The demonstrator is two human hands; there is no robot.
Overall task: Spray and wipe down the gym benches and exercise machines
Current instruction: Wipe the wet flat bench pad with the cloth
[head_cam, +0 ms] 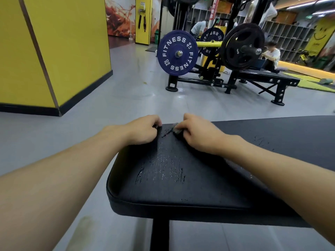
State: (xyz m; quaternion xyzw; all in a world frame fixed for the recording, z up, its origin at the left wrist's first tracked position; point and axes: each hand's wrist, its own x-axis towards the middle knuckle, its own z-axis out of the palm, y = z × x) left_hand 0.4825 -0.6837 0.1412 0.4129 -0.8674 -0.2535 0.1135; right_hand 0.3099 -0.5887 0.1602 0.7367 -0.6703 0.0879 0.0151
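On the black bench (199,192) up front, wet streaks are sitting across the top. The right hand (199,135) is pinching a small grey rag (176,130) down near the far edge. The left hand (143,131) is gripping the bench's corner just beside it. A blue weight plate (176,53) is hanging well behind.

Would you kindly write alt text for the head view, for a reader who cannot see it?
On a black bench wet with spray, the right hand grips a small grey cloth at the far edge while the left hand curls over the corner. Behind, on the grey floor, stands a machine loaded with a blue plate.
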